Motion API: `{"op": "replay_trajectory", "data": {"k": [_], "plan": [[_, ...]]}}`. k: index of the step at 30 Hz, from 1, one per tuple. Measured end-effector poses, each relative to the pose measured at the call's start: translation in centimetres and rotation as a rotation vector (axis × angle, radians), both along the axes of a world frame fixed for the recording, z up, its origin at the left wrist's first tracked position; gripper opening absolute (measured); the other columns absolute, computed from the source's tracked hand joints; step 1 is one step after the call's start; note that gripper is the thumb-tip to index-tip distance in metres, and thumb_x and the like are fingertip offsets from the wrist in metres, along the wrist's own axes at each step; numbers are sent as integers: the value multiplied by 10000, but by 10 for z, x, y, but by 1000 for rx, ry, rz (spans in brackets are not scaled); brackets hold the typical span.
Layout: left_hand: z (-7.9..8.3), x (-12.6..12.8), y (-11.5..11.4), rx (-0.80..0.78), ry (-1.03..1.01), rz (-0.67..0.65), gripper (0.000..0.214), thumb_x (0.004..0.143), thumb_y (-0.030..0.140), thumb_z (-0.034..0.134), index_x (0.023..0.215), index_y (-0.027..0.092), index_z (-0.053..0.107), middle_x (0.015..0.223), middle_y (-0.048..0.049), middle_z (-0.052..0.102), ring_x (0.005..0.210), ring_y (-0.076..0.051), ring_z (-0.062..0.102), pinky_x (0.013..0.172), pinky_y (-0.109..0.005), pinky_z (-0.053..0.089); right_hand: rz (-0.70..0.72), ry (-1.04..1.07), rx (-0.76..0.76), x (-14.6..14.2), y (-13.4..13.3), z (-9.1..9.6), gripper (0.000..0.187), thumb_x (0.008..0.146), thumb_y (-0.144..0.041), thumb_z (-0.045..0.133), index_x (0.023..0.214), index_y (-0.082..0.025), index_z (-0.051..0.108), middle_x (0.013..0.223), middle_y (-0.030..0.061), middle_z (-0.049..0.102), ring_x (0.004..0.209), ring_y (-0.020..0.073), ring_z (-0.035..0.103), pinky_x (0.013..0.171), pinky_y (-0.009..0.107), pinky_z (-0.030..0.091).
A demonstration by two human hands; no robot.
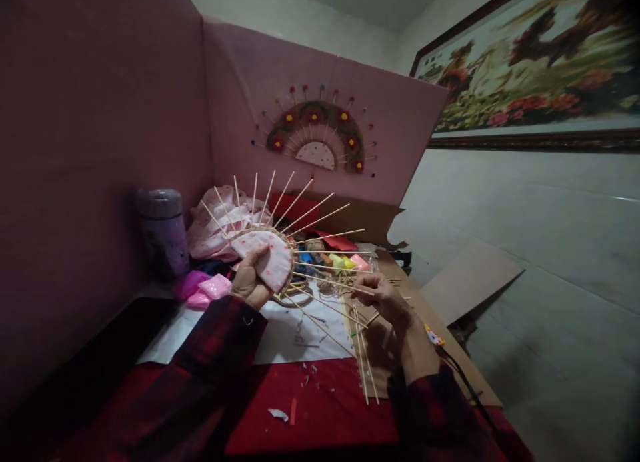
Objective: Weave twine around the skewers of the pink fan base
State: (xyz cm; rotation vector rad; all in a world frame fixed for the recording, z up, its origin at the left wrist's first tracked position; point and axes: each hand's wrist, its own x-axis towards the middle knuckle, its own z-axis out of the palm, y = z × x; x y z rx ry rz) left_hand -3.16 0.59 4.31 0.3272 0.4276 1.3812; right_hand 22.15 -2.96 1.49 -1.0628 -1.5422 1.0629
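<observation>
My left hand (pixel 250 281) grips a half-round piece (pixel 278 254) covered in white cloth with small pink-red motifs, the thumb on its face. A twisted cord trims its curved edge. From that edge several thin wooden sticks (pixel 330 252) fan out upward and to the right. My right hand (pixel 384 301) is closed in a pinch at the outer end of one lower-right stick (pixel 330 282); its fingertips partly hide the end. Below that hand, loose sticks (pixel 367 375) lie across cardboard and red cloth.
A purple flask (pixel 163 232) stands left beside crumpled patterned cloth (pixel 213 225). Pink packets (pixel 215 287) lie before it; colourful packets (pixel 345 262) sit behind the sticks. White paper (pixel 280 335) with scraps covers red cloth (pixel 260 409). A finished-looking fan ornament (pixel 315 154) hangs on the pink panel.
</observation>
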Motion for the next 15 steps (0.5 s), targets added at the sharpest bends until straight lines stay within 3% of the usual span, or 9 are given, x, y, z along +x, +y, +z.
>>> {"op": "replay_trajectory", "data": {"k": [6,11,15], "plan": [[-2,-1,2,16,9,-12,120,731,117,505,815,101,589,728,-96,682,657,-219,652,630,-374,540,7,84,13,8,-6,2,379,700,-417,626,527,-148,424,501,-52,317,452,43,277,432,203,228],[-5,0,4,26,34,20,122,722,108,517,822,104,587,710,-85,677,644,-199,647,640,-351,538,-13,243,100,6,-7,4,299,691,-317,642,506,-142,487,484,-48,304,458,48,216,446,232,125],[-6,1,6,34,34,24,137,719,113,526,837,102,594,725,-83,679,646,-193,646,645,-342,536,-47,277,173,9,-9,4,243,694,-279,632,515,-141,542,470,-44,336,459,50,237,455,233,142]]}}
